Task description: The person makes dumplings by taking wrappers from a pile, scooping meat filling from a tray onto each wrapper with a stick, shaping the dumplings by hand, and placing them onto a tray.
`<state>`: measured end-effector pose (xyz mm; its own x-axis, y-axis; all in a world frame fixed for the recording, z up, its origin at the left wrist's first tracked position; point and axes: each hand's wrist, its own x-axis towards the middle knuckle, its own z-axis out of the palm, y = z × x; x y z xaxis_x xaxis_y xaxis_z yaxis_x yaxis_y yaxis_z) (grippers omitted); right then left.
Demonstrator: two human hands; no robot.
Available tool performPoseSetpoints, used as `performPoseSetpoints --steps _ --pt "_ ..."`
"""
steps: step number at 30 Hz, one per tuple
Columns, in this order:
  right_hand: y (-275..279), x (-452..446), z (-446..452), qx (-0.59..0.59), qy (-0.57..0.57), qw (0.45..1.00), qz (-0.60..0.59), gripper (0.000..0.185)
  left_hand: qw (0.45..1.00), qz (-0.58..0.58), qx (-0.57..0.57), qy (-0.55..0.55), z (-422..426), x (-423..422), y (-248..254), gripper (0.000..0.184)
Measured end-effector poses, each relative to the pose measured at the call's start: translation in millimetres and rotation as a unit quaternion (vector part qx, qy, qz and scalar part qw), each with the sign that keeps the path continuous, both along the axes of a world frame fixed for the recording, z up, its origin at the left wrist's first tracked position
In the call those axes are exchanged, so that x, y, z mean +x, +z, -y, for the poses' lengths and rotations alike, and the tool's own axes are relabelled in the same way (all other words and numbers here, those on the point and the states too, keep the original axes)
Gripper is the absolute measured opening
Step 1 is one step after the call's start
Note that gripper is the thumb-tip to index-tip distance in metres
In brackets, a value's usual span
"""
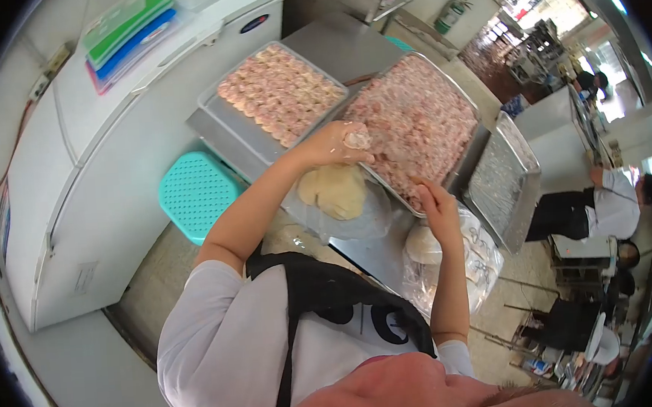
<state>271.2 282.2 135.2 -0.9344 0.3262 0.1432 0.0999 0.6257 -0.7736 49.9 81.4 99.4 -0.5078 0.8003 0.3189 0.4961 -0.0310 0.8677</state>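
My left hand [331, 146] is cupped around a small pale dough wrapper [356, 136], close to the near left edge of the big metal tray [388, 187]. Pinkish ground meat filling [418, 114] fills that tray. My right hand [438, 209] is closed at the tray's near corner, fingertips at the filling; a thin brownish tip shows there, but I cannot make out what it belongs to. Just below my left hand, a pile of round dough wrappers [334, 192] lies on clear plastic. Farther left, a tray [207, 98] carries rows of filled dumplings [280, 89].
Plastic-wrapped dough wrappers [454, 251] sit beside my right forearm. Another metal tray [500, 184] stands to the right. A turquoise stool [198, 193] and a white chest freezer [123, 161] are on the left. Other people [613, 206] are farther off at right.
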Motion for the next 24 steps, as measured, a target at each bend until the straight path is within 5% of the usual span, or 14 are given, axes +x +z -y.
performPoseSetpoints --steps 5,7,13,16,24 --pt "-31 0 3 -0.113 -0.054 0.992 -0.005 0.027 0.985 0.054 -0.152 0.058 74 -50 1 0.047" --pt "-35 0 10 -0.163 -0.072 0.984 0.012 0.028 0.967 -0.143 -0.152 0.142 108 -86 -45 0.053" --pt "-34 -16 42 -0.249 -0.135 0.959 0.017 0.031 0.95 -0.105 -0.202 0.212 184 -127 -54 0.065" --pt "-28 -34 65 -0.229 -0.158 0.96 0.007 0.03 0.968 -0.048 -0.221 0.111 178 -114 -29 0.075" --pt "-20 -52 117 -0.214 -0.183 0.959 -0.028 0.029 0.959 -0.109 -0.261 -0.015 134 -90 -78 0.081"
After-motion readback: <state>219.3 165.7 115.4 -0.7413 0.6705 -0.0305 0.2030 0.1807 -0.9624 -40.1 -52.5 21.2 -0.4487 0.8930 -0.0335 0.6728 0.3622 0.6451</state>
